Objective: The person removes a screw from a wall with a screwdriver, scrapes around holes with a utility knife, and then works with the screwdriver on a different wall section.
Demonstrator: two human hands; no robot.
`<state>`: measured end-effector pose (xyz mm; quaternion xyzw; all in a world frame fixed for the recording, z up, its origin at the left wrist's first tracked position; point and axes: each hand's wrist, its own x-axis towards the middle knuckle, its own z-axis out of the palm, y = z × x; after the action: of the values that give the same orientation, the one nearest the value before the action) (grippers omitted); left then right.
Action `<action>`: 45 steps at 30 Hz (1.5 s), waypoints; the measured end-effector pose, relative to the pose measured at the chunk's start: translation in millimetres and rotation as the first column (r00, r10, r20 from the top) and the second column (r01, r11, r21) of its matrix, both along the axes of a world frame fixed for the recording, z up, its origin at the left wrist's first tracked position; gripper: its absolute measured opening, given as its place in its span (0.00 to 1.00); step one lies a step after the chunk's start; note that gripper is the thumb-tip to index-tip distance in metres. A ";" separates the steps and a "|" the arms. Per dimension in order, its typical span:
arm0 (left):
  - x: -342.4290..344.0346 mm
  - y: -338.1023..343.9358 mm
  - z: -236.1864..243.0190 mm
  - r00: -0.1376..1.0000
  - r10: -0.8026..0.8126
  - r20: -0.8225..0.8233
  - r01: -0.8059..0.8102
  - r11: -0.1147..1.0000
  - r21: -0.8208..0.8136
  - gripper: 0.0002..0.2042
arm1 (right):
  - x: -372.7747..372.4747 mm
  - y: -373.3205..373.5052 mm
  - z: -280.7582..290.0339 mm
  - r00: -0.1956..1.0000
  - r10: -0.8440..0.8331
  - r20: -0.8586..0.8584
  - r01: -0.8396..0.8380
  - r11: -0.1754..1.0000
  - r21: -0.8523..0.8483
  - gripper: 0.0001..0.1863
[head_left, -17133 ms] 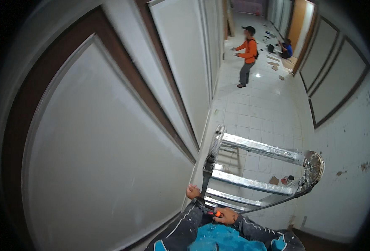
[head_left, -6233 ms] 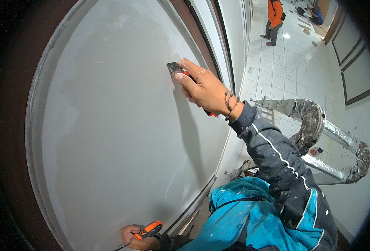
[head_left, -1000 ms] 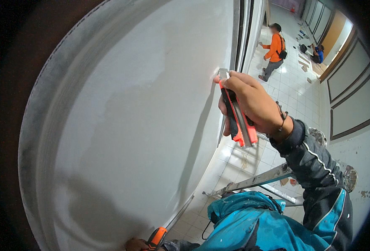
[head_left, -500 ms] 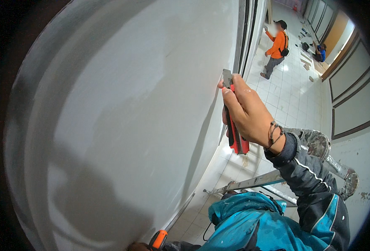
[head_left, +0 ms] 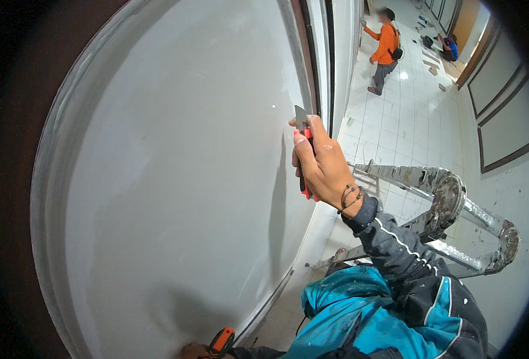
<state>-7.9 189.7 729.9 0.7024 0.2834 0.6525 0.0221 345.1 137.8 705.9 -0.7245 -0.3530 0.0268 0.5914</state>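
Note:
My right hand (head_left: 326,163) is closed around a red-and-black utility knife (head_left: 301,118), thumb along its handle. The grey blade sticks out past my fingers, tip upward in the picture, close to the white wall panel (head_left: 180,149) and its dark-edged frame (head_left: 310,66). Whether the blade touches the panel I cannot tell. Low in the picture, my left hand (head_left: 194,351) is partly cut off by the edge. It grips an orange-and-black tool (head_left: 221,341) beside the panel; its exact kind is not clear.
A paint-splattered metal ladder (head_left: 408,176) stands to my right on the tiled floor (head_left: 420,119). Farther off, a person in an orange top (head_left: 386,45) stands by the wall. Another person in blue (head_left: 451,48) sits low near scattered boards (head_left: 430,69) and tools.
My right hand and the knife have shifted left, nearer the panel's frame. My view has turned, so more of the ladder shows. The orange-and-black tool stays low beside the panel.

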 end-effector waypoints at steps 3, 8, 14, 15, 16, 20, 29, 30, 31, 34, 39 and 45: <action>-3.3 -2.2 0.7 0.999 -0.039 -0.031 0.040 0.999 0.008 0.24 | 1.7 2.5 -4.9 0.913 0.102 -0.394 -0.001 0.969 0.248 0.13; -1.7 -7.1 -2.0 0.999 -0.017 -0.036 0.016 1.000 -0.023 0.23 | 18.2 13.2 1.7 0.943 0.023 -0.332 0.122 0.905 0.408 0.14; -37.1 6.3 -27.1 0.993 -0.071 0.095 0.073 0.997 -0.016 0.21 | 36.1 23.9 19.6 0.850 0.316 -0.421 -0.077 0.865 0.496 0.16; -32.9 5.8 -28.0 0.968 -0.040 0.246 0.050 0.998 -0.036 0.21 | 41.9 23.0 14.8 0.850 0.316 -0.421 -0.076 0.865 0.497 0.16; -29.0 0.5 -28.4 0.972 0.050 0.230 -0.038 0.998 -0.059 0.22 | 46.0 21.6 10.0 0.845 0.334 -0.418 -0.088 0.858 0.506 0.16; -44.0 8.1 -24.2 0.999 -0.025 -0.033 0.025 1.000 -0.016 0.21 | 48.3 22.3 9.9 0.796 0.432 -0.423 -0.139 0.812 0.568 0.15; -50.7 8.0 -27.2 0.956 -0.223 -0.191 0.223 0.975 -0.023 0.21 | 6.7 -4.8 -1.9 0.630 0.472 -0.616 0.036 0.775 0.631 0.11; -52.8 9.6 -29.2 0.953 -0.204 -0.224 0.229 0.969 0.091 0.21 | -2.0 -7.5 -6.8 0.679 0.439 -0.588 -0.005 0.804 0.595 0.11; -60.5 16.5 -34.7 0.957 -0.194 -0.214 0.218 0.971 0.097 0.21 | -7.0 -10.2 -9.0 0.727 0.406 -0.553 -0.041 0.831 0.555 0.11; -71.8 18.4 -41.9 0.966 -0.240 -0.095 0.243 0.970 0.023 0.19 | -7.3 -4.5 -1.9 0.845 0.333 -0.419 -0.055 0.833 0.551 0.21; -43.0 4.2 -38.5 0.965 -0.253 0.066 0.261 0.950 -0.173 0.16 | -6.8 6.3 6.5 0.948 0.189 -0.255 -0.025 0.845 0.535 0.28; -75.0 -56.2 -102.0 0.961 -0.095 0.259 0.189 0.910 -0.369 0.16 | -14.5 22.7 -12.1 0.921 0.226 -0.317 -0.003 0.818 0.576 0.21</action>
<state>-83.0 133.5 627.9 0.6205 0.3507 0.6581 0.2426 330.7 160.5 693.8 -0.4753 -0.2705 0.0937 0.8319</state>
